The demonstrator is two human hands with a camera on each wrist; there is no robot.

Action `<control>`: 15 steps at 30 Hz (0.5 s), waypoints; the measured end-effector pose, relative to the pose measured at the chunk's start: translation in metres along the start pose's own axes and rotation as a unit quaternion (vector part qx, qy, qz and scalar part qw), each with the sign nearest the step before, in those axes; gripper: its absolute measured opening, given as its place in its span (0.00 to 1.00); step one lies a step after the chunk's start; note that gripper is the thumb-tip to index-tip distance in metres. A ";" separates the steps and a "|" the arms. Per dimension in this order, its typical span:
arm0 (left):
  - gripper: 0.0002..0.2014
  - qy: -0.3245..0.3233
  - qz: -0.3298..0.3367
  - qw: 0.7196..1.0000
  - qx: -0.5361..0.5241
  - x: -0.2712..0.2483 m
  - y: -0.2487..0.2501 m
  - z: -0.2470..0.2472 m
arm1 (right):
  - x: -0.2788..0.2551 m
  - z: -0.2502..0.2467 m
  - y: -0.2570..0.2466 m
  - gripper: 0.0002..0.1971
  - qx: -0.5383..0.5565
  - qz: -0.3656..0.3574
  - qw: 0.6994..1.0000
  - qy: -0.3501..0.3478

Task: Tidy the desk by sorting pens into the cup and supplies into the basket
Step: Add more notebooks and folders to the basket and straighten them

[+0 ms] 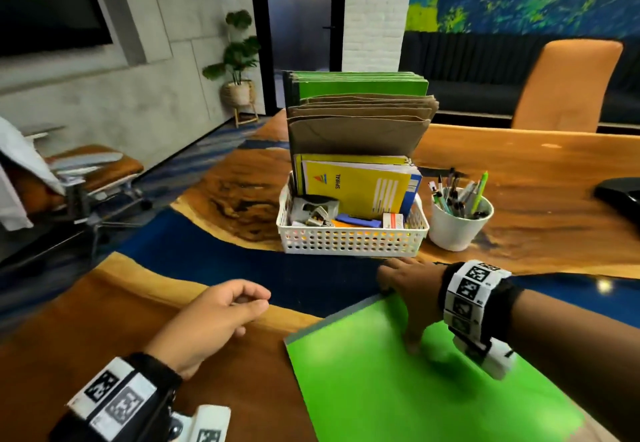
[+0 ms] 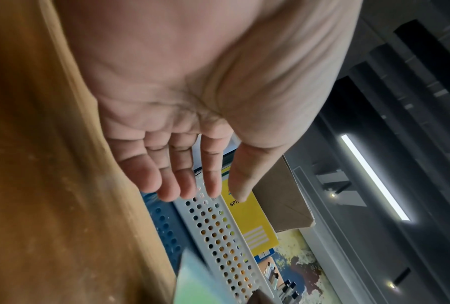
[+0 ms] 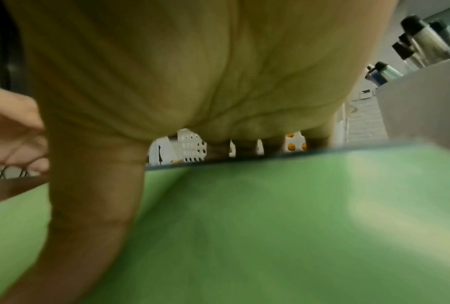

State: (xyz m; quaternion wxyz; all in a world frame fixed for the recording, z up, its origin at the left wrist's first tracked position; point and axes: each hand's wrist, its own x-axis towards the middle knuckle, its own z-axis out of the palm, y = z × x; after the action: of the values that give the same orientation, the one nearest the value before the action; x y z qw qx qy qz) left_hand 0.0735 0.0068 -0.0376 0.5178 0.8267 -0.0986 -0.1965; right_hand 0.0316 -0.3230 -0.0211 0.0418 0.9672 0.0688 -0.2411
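Observation:
A bright green notebook [image 1: 415, 389] lies flat on the wooden desk [image 1: 519, 171] near me. My right hand [image 1: 398, 310] grips its far left corner, thumb pressed on the cover [image 3: 270, 226] and fingers curled over the far edge. To its left, my left hand [image 1: 252, 310] hovers above the desk with loosely curled fingers [image 2: 166, 185], holding nothing. Just beyond stands the white perforated basket [image 1: 349, 239], holding a yellow spiral notebook [image 1: 360, 188], a stapler and small supplies. The white cup [image 1: 453, 230] at its right holds several pens [image 1: 460, 195].
Brown envelopes [image 1: 360, 123] and green folders stand upright behind the basket. An orange chair [image 1: 568, 88] faces the desk's far side. A black object [image 1: 620, 195] sits at the right edge. An office chair [image 1: 86, 178] stands off the desk's left.

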 end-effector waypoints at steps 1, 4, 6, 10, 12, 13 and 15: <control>0.06 -0.007 -0.006 1.000 -0.006 -0.002 -0.002 -0.001 | -0.001 -0.002 -0.001 0.52 0.006 0.013 1.000 0.009; 0.11 -0.022 -0.015 0.999 -0.040 -0.005 -0.004 -0.003 | -0.006 -0.013 0.004 0.51 0.070 0.031 0.995 0.064; 0.23 -0.050 -0.018 0.995 -0.086 -0.006 -0.005 -0.004 | -0.012 -0.026 0.007 0.47 0.124 0.027 0.985 0.117; 0.23 -0.114 0.002 0.970 -0.213 -0.008 0.008 0.001 | -0.019 -0.056 0.008 0.46 0.210 0.022 0.950 0.229; 0.22 -0.084 0.016 0.970 -0.228 -0.005 0.020 -0.001 | -0.019 -0.074 0.008 0.46 0.214 0.006 0.938 0.274; 0.22 -0.054 0.030 0.972 -0.229 -0.002 0.029 -0.007 | -0.019 -0.083 0.008 0.46 0.201 -0.003 0.930 0.308; 0.24 -0.004 0.075 0.970 -0.233 0.004 0.052 -0.027 | -0.019 -0.104 0.013 0.49 0.158 0.002 0.892 0.423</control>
State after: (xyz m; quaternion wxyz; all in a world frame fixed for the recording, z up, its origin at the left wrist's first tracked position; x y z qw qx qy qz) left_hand 0.0907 0.0038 0.0188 0.7091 0.6726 -0.1139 -0.1785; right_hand 0.0649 -0.3260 0.0802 -0.1440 0.9718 0.0390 0.1828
